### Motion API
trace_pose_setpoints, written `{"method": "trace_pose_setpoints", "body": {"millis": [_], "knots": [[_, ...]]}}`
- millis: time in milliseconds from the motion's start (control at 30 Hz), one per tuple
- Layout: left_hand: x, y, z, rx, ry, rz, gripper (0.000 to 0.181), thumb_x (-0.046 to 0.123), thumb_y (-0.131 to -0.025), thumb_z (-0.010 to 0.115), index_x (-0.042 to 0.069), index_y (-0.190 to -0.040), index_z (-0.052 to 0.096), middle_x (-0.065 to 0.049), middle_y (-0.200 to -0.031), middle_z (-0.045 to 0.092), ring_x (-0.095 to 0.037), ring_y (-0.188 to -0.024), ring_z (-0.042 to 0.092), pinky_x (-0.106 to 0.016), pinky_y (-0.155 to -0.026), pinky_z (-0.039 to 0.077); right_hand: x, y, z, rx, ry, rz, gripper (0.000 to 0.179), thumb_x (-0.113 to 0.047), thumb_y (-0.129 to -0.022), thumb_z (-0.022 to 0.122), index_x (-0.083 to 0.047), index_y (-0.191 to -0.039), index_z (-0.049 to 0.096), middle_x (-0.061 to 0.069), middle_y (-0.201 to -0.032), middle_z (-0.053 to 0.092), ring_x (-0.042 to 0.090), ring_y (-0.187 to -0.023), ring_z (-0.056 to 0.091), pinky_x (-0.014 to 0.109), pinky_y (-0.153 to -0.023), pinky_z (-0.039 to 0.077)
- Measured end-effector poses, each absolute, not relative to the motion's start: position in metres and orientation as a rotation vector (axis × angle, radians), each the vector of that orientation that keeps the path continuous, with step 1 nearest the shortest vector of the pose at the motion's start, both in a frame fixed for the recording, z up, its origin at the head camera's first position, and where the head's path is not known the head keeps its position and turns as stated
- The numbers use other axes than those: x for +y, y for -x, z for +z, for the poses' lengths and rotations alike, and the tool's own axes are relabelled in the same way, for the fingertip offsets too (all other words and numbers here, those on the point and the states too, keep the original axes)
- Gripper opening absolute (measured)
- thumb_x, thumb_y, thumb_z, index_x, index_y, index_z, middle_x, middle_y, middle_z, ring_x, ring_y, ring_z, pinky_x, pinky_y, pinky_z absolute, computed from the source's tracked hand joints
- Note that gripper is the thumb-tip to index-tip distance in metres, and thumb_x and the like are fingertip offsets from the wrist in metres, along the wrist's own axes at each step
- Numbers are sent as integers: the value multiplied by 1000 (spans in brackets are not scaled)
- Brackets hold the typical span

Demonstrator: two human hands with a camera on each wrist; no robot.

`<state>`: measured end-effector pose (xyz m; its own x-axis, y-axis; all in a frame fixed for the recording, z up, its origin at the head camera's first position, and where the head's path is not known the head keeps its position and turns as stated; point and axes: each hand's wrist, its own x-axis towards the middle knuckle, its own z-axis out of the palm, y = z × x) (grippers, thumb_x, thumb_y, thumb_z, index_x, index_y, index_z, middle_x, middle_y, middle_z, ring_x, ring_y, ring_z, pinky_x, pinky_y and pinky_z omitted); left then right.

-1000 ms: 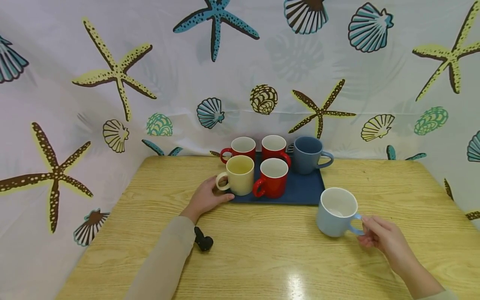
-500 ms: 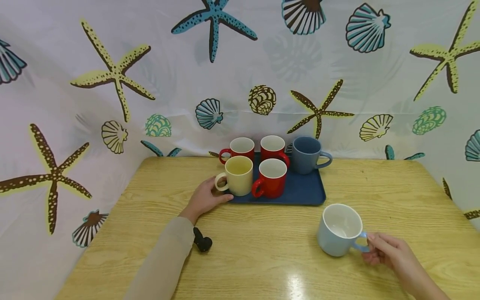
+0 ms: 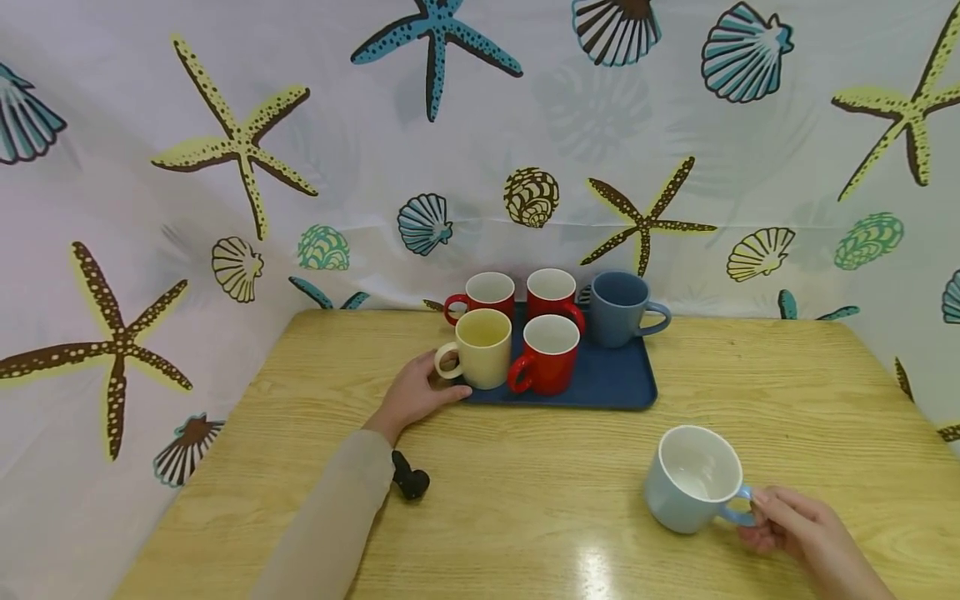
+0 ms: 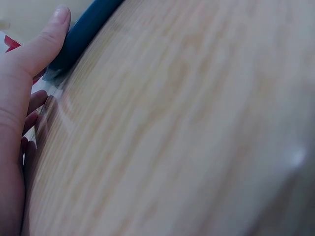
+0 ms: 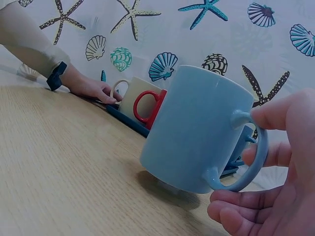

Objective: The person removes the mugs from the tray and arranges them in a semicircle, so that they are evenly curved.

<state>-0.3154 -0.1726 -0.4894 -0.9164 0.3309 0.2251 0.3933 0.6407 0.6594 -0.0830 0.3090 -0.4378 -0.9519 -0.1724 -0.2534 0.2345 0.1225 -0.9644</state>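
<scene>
A light blue mug, white inside, is off the table; its shadow lies below it in the right wrist view. My right hand grips it by the handle, one finger through the loop. At the back stands a dark blue tray. My left hand holds the tray's front left corner, thumb along the front rim and fingers at the side. Close by that hand is a cream mug on the tray, its handle toward the hand. To its right stands a red mug.
Behind these, two more red mugs and a slate blue mug stand at the tray's back. The wooden table ends at a white cloth with starfish and shells. A black strap end hangs at the left wrist.
My right hand has carried the light blue mug from beside the tray's front right corner toward me and a little to the right. The left hand and tray stay where they were.
</scene>
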Motion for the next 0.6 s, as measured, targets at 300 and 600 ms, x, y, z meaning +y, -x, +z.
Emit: {"method": "trace_pose_setpoints", "body": {"millis": [300,600], "knots": [[-171,316,-489,-2776,596,-1159,69,58,-71,71,20,-127,55,3,-125,55,-18,-118,48,-41,-100,36,318,72,-441,1961,-34,-1889,35,-26,-102,37,-5,-84,58,6,-86,60,18,-77,59,37,-71,52],[-172,314,-488,-2746,616,-1180,68,55,-72,73,18,-126,56,1,-123,57,-20,-118,49,-42,-100,36,324,63,-445,1901,49,-1867,35,-24,-103,35,-5,-85,59,4,-81,58,19,-77,59,36,-74,51]]}}
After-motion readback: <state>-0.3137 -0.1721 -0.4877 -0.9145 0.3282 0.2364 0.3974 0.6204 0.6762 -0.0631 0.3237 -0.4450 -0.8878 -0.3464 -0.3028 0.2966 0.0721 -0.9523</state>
